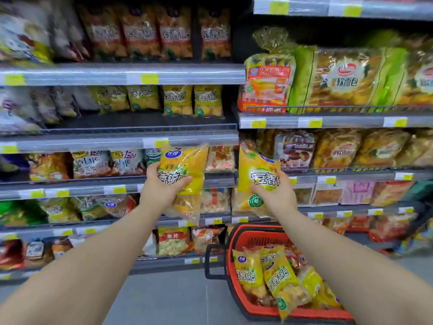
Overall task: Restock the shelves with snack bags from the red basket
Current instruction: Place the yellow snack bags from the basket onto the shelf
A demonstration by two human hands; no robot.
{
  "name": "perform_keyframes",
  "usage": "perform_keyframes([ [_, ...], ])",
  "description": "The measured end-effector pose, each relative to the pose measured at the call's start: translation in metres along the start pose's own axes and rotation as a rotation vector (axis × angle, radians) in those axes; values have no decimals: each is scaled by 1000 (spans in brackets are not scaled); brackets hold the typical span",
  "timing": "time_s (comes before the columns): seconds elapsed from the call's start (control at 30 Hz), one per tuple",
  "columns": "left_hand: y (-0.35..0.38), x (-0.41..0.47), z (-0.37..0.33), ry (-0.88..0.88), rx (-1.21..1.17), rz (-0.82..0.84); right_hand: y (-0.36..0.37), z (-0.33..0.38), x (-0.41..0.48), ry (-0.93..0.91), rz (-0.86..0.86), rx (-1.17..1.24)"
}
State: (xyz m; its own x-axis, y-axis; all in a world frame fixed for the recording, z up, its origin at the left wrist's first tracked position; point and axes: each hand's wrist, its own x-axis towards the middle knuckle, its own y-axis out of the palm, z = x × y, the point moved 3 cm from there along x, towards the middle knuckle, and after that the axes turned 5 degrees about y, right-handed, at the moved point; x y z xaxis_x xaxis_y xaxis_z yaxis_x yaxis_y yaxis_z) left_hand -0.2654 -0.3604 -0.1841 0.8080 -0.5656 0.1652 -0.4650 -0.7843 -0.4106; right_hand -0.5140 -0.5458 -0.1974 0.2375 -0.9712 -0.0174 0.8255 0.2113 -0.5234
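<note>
Head view: L hand [161,186] grips yellow bag [185,167], R hand [276,195] another [255,174].

1. Bright, even store light falls from overhead; no lamp is in view.
2. Colours are strong, and the yellows and reds are vivid.
3. Pale glare streaks run along the clear price rails [121,75].
4. The recesses above the shelf goods are deep in shadow, nearly black at top centre.
5. Motion blur smears the far left bags [21,38] and the right edge; print there is unreadable.
6. The middle is sharper, though still a little soft.
7. Wide-angle distortion bows the shelves and stretches the forearms at the bottom corners.
</note>
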Motion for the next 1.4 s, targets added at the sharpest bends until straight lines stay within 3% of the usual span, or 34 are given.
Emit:
perform_keyframes([
  [0.4,-195,65,34,133,15,-31,128,138,-75,-153,-92,37],
  [0.67,-234,112,69,21,2,-91,184,192,-66,-247,-107,-38],
  [0.9,-245,179,77,-33,-36,-33,237,230,-13,-319,-109,0],
  [1.03,-253,225,87,17,48,-30,271,253,19,-343,-97,-8],
  [1.17,-256,250,94,16,106,94,289,268,33,-389,-118,-26],
  [1.4,-262,269,111,42,344,510,328,299,35,-421,-187,-97],
])
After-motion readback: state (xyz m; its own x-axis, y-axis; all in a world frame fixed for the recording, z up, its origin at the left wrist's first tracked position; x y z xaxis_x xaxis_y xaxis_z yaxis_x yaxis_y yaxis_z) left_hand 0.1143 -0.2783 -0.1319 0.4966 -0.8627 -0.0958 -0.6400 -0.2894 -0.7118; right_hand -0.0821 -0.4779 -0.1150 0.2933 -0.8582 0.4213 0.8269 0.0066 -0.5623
